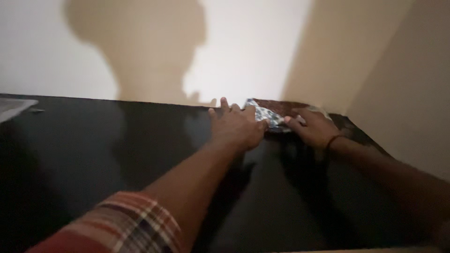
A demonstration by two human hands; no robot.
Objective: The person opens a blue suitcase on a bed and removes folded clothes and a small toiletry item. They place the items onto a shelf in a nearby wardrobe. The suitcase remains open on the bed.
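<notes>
A small patterned blue-and-white cloth (265,114), folded, lies on the dark tabletop (117,150) near the far right corner by the wall. My left hand (236,125) rests palm down on the table, fingers spread, its fingertips touching the cloth's left edge. My right hand (313,127) presses flat on the cloth's right part, a thin dark band around the wrist. A plaid sleeve covers my left upper arm. Part of the cloth is hidden under both hands.
A pale wall (253,51) runs along the table's far edge and a second wall (403,79) closes the right side. A light flat object (13,107) lies at the far left edge. My shadow falls on the wall.
</notes>
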